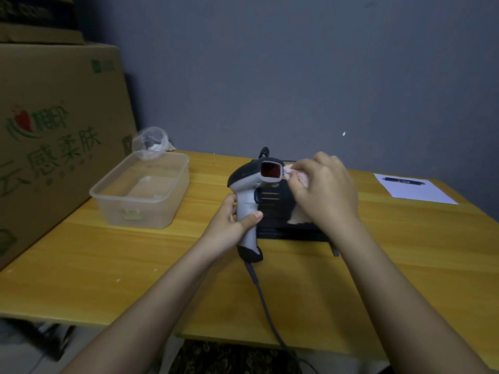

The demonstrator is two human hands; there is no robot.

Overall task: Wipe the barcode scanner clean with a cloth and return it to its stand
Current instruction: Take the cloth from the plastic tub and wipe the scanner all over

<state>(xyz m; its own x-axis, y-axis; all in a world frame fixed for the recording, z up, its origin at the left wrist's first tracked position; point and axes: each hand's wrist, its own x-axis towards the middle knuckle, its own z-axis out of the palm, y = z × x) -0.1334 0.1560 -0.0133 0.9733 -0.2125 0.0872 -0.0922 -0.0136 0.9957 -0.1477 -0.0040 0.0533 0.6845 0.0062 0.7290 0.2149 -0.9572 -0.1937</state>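
A grey and black barcode scanner is held upright above the wooden table, its red window facing me. My left hand grips its handle. My right hand holds a pale pink cloth bunched against the right edge of the scanner's window; a corner of the cloth hangs below the hand. The black stand lies on the table just behind the scanner, partly hidden by my right hand. The scanner's cable runs off the table's front edge.
A clear plastic tub sits at the left, with crumpled plastic wrap behind it. Large cardboard boxes stand along the left side. A white sheet with a black pen lies at the back right.
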